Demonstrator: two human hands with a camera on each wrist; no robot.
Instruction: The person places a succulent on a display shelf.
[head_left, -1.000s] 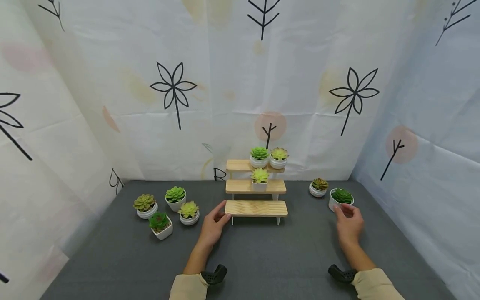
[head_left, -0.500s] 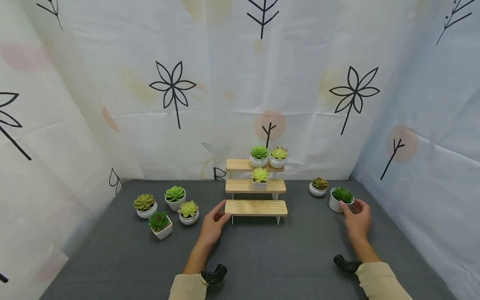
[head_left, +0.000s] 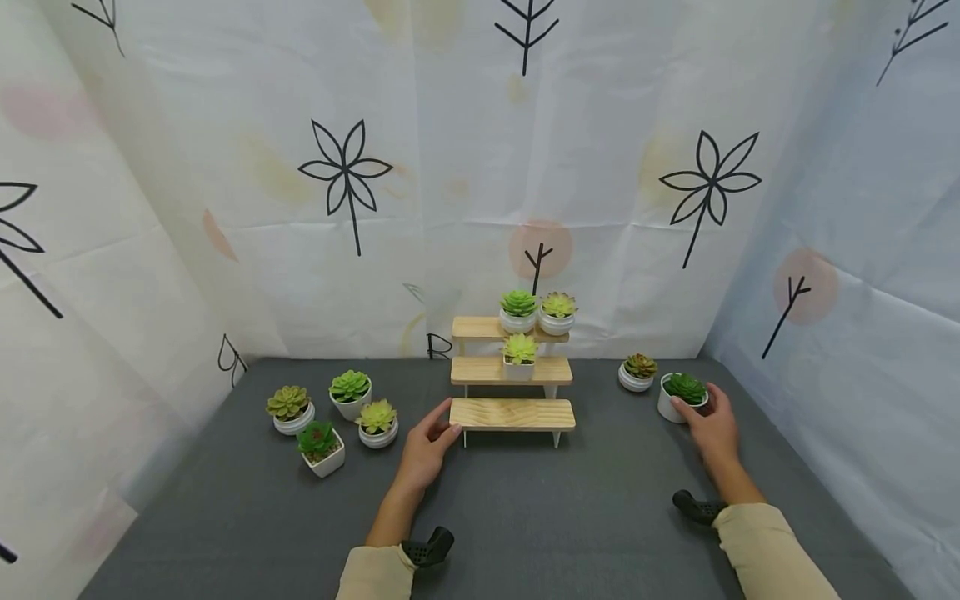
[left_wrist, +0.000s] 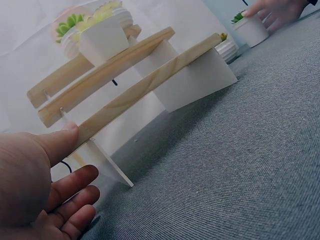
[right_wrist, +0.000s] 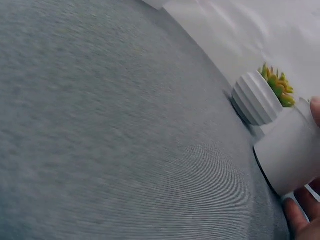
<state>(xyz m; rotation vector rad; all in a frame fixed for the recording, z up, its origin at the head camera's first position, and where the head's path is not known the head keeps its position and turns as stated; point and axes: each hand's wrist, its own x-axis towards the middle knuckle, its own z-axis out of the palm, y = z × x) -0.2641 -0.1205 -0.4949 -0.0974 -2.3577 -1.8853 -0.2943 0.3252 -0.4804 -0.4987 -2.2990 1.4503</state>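
In the head view, my left hand (head_left: 424, 452) pinches the left end of the lowest step of a three-tier wooden display stand (head_left: 512, 414). The left wrist view shows the thumb (left_wrist: 62, 142) on that step's end, the lower fingers loosely bent below it. To the right, my right hand (head_left: 716, 433) holds a dark green succulent in a smooth white pot (head_left: 670, 408), thumb at the front and fingers round the right side. Seen from the right wrist, this pot's base is close to the grey cloth. A reddish-green succulent in a ribbed pot (head_left: 636, 375) stands just left of it.
Two succulents stand on the top step, including a bright green one (head_left: 517, 312); a yellow-green one (head_left: 519, 357) is on the middle step. Several more, including a square-potted one (head_left: 322, 450), stand at the left. A printed cloth backdrop (head_left: 450, 167) rises behind the grey table (head_left: 525, 517).
My right hand has shifted rightward round the white pot, its fingers now at the pot's right side. My left hand has stayed at the stand.
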